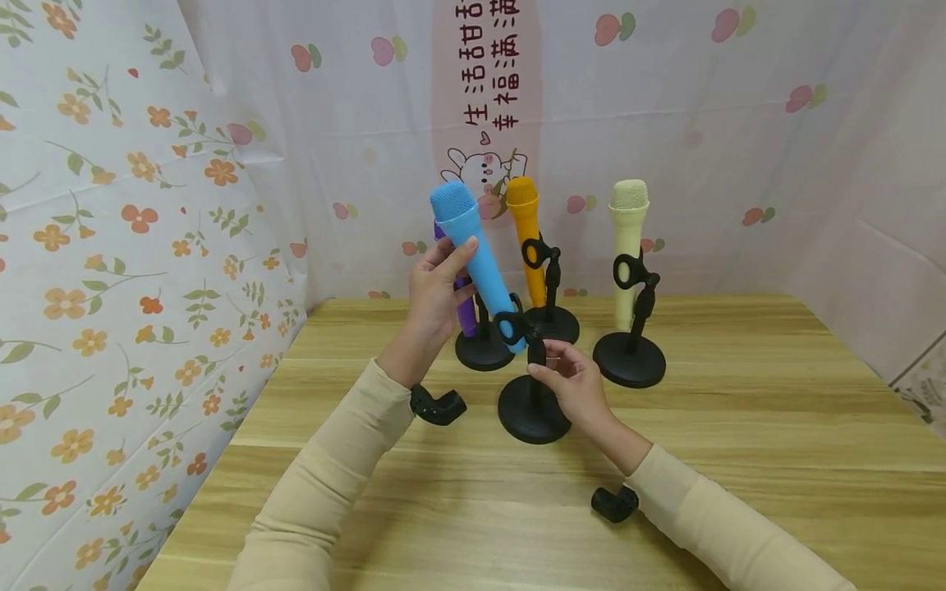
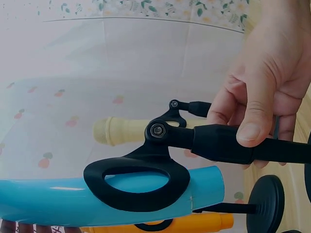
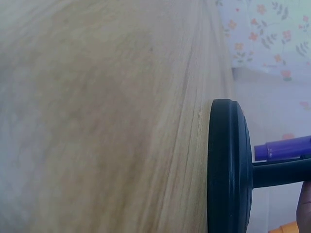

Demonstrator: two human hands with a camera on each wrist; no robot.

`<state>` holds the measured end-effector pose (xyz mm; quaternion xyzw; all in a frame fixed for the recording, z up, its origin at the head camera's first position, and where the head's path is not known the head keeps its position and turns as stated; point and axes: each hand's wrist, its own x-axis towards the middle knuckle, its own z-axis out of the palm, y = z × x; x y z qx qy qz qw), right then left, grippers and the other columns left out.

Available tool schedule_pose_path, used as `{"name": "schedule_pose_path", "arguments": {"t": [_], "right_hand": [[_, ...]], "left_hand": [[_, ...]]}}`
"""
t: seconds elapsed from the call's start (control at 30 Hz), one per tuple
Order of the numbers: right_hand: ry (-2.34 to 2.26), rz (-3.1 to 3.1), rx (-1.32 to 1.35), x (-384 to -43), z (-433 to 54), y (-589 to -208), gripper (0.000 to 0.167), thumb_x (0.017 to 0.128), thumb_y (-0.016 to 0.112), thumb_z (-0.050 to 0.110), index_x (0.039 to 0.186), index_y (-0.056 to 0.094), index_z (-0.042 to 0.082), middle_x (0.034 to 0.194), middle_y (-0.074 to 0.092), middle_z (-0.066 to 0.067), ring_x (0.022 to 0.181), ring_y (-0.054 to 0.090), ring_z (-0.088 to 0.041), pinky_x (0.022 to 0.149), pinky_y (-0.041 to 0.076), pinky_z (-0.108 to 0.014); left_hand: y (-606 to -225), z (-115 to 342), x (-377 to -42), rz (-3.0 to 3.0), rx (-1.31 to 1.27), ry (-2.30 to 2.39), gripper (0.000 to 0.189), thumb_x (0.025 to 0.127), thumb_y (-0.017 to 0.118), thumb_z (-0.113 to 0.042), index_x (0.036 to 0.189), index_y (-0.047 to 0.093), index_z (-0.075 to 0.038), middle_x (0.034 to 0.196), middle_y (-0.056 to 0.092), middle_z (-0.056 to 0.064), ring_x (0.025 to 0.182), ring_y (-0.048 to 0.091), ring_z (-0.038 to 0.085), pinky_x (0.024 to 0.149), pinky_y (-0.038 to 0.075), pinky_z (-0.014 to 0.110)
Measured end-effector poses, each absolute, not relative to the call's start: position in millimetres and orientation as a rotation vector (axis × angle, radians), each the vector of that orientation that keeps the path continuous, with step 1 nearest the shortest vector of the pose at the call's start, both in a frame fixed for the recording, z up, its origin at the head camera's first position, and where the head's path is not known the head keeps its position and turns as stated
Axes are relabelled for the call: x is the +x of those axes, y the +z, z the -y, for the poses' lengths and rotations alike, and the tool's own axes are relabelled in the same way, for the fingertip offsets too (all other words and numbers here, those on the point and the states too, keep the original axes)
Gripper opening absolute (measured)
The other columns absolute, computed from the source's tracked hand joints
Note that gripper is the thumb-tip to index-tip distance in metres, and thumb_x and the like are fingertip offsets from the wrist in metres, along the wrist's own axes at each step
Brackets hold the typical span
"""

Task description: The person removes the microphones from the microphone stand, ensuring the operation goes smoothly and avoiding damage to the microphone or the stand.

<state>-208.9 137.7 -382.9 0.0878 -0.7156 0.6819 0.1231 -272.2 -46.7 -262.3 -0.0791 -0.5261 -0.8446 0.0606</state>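
Note:
In the head view my left hand grips a blue microphone around its upper handle, with the head tilted up to the left. The lower handle passes through the black ring clip of a microphone stand. Fingers and thumb of my right hand pinch that stand's post just below the clip. In the left wrist view the ring clip surrounds the blue handle near its tail end, and the right thumb lies along the post. The right wrist view shows the stand's round base.
Behind stand a purple microphone, an orange microphone and a pale yellow microphone, each in a black stand. The wooden table ends at a patterned curtain. Black wrist-worn pieces show below the arms.

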Motion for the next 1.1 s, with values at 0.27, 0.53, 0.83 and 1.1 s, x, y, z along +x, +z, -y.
{"name": "schedule_pose_path", "arguments": {"t": [0.27, 0.53, 0.83, 1.1], "right_hand": [[1.979, 2.09, 0.251, -209, -140, -382, 0.033, 0.086, 0.071, -0.004, 0.117, 0.062, -0.008, 0.099, 0.063, -0.007, 0.086, 0.06, -0.02, 0.077, 0.051, -0.02], [1.965, 2.123, 0.248, -210, -140, -381, 0.034, 0.086, 0.071, -0.002, 0.118, 0.062, -0.007, 0.102, 0.062, -0.012, 0.092, 0.058, -0.031, 0.078, 0.05, -0.02], [1.963, 2.128, 0.242, -209, -140, -380, 0.034, 0.087, 0.071, -0.002, 0.119, 0.061, -0.007, 0.104, 0.061, -0.016, 0.089, 0.058, -0.025, 0.077, 0.05, -0.02], [1.989, 2.123, 0.235, -209, -138, -380, 0.035, 0.086, 0.071, -0.002, 0.119, 0.061, -0.007, 0.1, 0.062, -0.01, 0.091, 0.057, -0.028, 0.077, 0.05, -0.02]], "left_hand": [[-257, 49, -274, 1.514, -0.242, -2.583, 0.031, 0.093, 0.067, -0.018, 0.12, 0.061, -0.004, 0.095, 0.062, 0.004, 0.081, 0.055, 0.015, 0.091, 0.049, 0.05], [-257, 51, -275, 1.471, -0.211, -2.602, 0.036, 0.094, 0.066, -0.018, 0.125, 0.059, -0.003, 0.099, 0.063, 0.005, 0.085, 0.056, 0.016, 0.094, 0.047, 0.051], [-254, 51, -278, 1.447, -0.22, -2.6, 0.036, 0.093, 0.068, -0.019, 0.125, 0.061, -0.004, 0.105, 0.062, 0.006, 0.088, 0.056, 0.018, 0.095, 0.045, 0.054], [-251, 51, -276, 1.457, -0.215, -2.587, 0.039, 0.093, 0.068, -0.02, 0.127, 0.06, -0.003, 0.106, 0.062, 0.007, 0.086, 0.056, 0.018, 0.094, 0.046, 0.052]]}}
